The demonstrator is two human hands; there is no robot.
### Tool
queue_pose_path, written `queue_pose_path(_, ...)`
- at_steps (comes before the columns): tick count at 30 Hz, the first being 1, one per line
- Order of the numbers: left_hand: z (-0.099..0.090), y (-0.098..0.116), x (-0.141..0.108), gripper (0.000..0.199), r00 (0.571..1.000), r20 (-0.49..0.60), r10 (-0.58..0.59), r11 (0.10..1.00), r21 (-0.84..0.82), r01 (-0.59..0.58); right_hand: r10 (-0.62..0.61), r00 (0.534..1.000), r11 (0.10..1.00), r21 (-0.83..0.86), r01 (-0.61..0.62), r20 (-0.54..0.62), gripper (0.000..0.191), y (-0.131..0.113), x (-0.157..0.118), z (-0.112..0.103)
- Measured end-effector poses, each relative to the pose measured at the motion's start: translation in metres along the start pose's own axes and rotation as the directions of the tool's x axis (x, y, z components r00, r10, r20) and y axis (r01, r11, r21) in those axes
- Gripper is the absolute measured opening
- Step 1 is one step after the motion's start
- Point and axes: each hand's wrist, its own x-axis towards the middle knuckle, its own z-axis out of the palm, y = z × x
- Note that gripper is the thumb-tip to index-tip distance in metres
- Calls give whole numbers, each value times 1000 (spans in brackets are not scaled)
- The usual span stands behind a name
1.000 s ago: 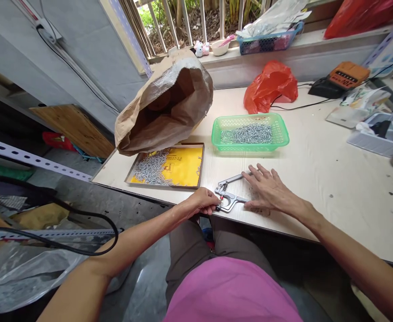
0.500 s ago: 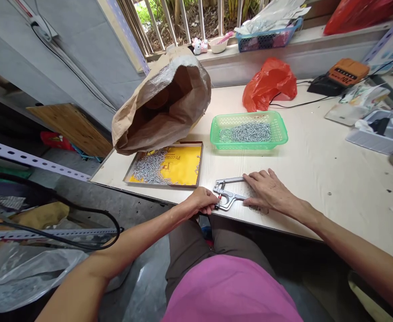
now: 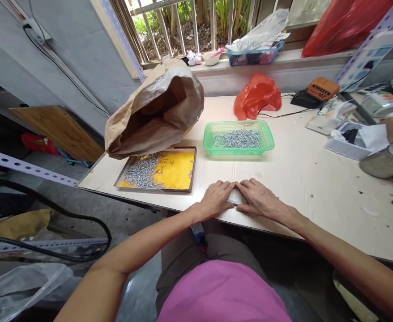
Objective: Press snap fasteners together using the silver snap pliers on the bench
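Observation:
My left hand (image 3: 216,198) and my right hand (image 3: 258,198) rest close together near the table's front edge, fingertips almost meeting. Both lie over the metal plier-like tool (image 3: 236,197), of which only a small grey part shows between them. What each hand grips underneath is hidden. To the left, a shallow tray (image 3: 194,172) has a yellow sheet and a heap of small metal pins (image 3: 143,172). Beyond my hands stands a green basket (image 3: 268,138) with more small metal pieces (image 3: 240,139) in it.
A large open brown paper bag (image 3: 156,112) leans over the tray's back. Toward the back are a red plastic bag (image 3: 257,96) and an orange battery on a black charger (image 3: 322,88). A grey tray (image 3: 347,145) and a metal container (image 3: 384,163) stand at the right.
My left hand has moved right, off the tool's end and up over it, beside my right hand. The tool is now mostly covered. The camera view has shifted a little.

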Motion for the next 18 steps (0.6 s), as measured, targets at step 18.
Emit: queue_pose_path(18,-6,0,3,20,996,85,-35,999,6,35,149,988,987,-59,-147,38,17,-27,-12,-8)
